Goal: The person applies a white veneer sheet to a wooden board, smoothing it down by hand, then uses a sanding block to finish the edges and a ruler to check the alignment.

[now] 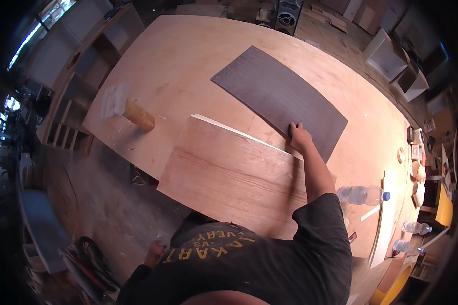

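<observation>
Dark grey rectangular panel, right hand at its near edge

Right hand (300, 138): fingers partly curled over the panel's near edge, toward its right end; whether they grip or only rest there cannot be told. Left hand (156, 249): low beside the body, partly hidden by the shirt; a small whitish spot shows at its fingers, too small to identify; how far open it is cannot be told.

Grey panel (277, 96): one, flat, oblong, dark grey with faint fine streaks and straight-cut edges. Lies on the table (173, 61), slanting from upper left to lower right.

Wood-grain panel (229, 168): one, reddish-brown, streaked lengthwise, between the body and the grey panel. A white edge (229, 131) shows along its far side.

Obstructions: the right forearm (318, 173) covers part of the grey panel's near right end and passes over the right end of the wood-grain panel, whose near side runs behind the dark shirt (249, 264).

Surroundings: brown roll (140, 116) with a clear plastic piece (115, 100) at its end, left; clear bottle (361, 194), blue cap, just right of the arm; long white strip (384, 218) beyond it; tan ring (400, 155), far right; wooden shelving (81, 86), left of the table; black speaker (288, 18), beyond the far edge.
</observation>
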`<control>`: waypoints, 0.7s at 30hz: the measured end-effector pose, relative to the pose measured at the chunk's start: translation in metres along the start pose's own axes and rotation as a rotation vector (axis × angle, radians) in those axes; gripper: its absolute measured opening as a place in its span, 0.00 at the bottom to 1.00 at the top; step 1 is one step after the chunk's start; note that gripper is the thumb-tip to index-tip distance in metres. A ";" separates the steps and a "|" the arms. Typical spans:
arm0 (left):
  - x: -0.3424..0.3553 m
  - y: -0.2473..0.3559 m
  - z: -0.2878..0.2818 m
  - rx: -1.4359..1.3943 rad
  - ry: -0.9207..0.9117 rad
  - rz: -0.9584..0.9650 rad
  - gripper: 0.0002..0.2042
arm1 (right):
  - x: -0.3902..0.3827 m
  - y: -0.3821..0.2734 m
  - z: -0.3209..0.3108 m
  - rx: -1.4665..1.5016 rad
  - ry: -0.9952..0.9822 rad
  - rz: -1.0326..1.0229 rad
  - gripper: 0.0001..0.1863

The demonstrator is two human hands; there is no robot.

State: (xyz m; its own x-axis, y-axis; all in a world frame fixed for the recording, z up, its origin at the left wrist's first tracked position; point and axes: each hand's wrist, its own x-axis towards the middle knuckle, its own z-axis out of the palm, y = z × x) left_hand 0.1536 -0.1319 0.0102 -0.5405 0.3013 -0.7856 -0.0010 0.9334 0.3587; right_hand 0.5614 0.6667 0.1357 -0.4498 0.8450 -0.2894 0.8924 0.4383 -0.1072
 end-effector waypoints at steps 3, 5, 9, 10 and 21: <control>0.006 0.000 -0.010 0.592 -0.161 0.364 0.24 | -0.011 -0.011 -0.020 -0.080 0.152 0.059 0.21; 0.018 -0.005 -0.010 0.411 -0.085 0.578 0.25 | -0.012 -0.012 -0.037 -0.104 0.226 0.121 0.17; 0.039 0.020 -0.011 0.172 -0.006 0.220 0.24 | -0.031 -0.015 -0.117 -0.171 0.389 0.080 0.17; 0.045 0.038 -0.012 0.167 -0.003 0.163 0.24 | -0.033 -0.008 -0.135 -0.247 0.504 0.060 0.17; 0.112 0.118 -0.087 0.353 -0.285 0.106 0.17 | -0.258 -0.091 -0.495 0.062 0.809 -0.062 0.25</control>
State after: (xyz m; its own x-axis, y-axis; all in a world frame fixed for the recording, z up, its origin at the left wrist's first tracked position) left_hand 0.0194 -0.0051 0.0086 -0.2693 0.3940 -0.8788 0.3548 0.8889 0.2898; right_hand 0.5784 0.5610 0.6908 -0.3647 0.7900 0.4928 0.8547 0.4940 -0.1594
